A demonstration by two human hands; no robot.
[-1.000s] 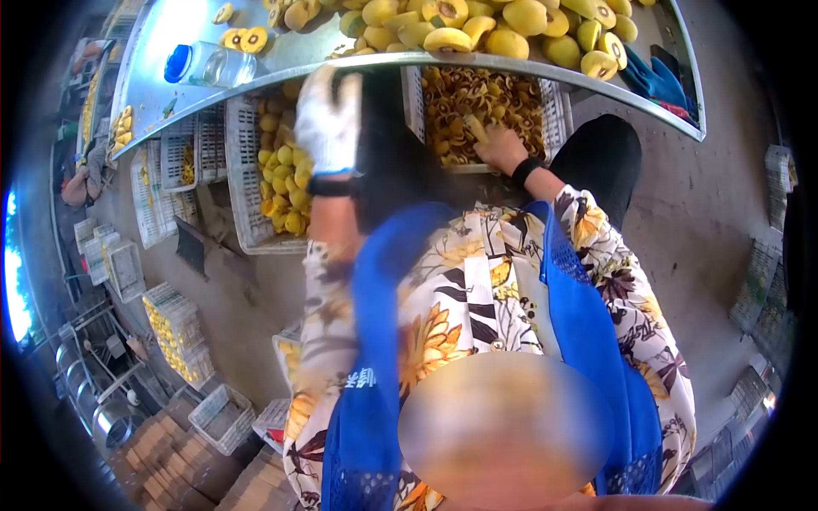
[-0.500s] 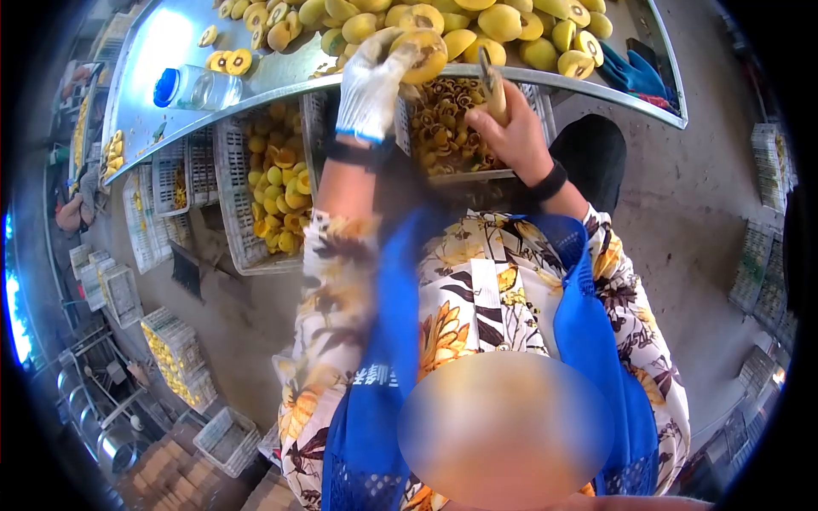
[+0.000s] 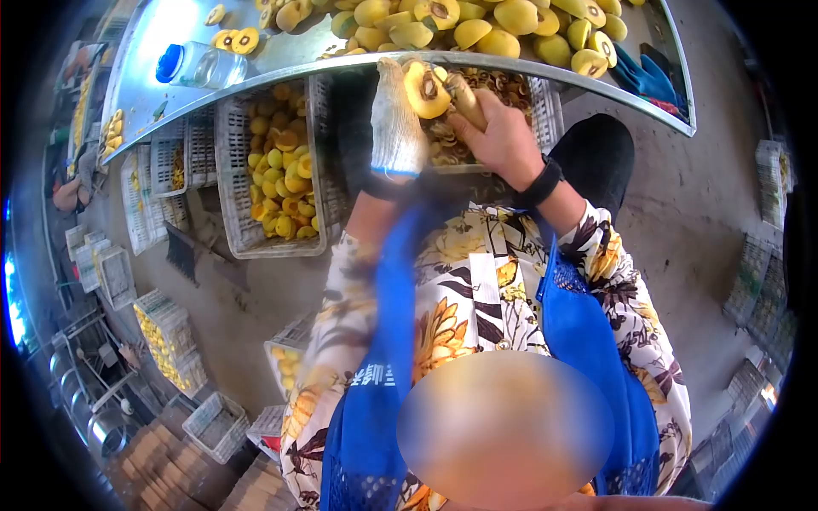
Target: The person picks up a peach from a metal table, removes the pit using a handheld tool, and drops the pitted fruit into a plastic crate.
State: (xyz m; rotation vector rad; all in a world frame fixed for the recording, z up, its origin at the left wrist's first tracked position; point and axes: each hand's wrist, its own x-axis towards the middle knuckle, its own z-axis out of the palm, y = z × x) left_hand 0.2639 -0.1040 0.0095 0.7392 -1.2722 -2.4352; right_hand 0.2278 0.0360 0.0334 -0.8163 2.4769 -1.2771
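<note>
My left hand (image 3: 397, 123), in a white knit glove, is closed around a halved yellow peach (image 3: 423, 95), its cut face and brown pit area turned up. My right hand (image 3: 504, 143), bare, grips the pale wooden handle of a pitting knife (image 3: 465, 102). The knife's metal end meets the right side of the peach half; its exact shape is hidden there. Both hands are in front of the metal table's edge, above a crate of curled peach scraps (image 3: 494, 85). Many yellow peach halves (image 3: 515, 17) are heaped on the table just beyond.
The metal table (image 3: 290, 60) has a raised rim. On it are a blue-capped clear bottle (image 3: 204, 66) and a blue glove (image 3: 643, 75). Left of my legs stands a crate (image 3: 241, 243) filled with peach halves (image 3: 285, 183). More crates (image 3: 166, 336) stand on the floor.
My left hand has drawn the peach half back toward me from over the table. My right hand has moved left, bringing the knife from apart to against the peach.
</note>
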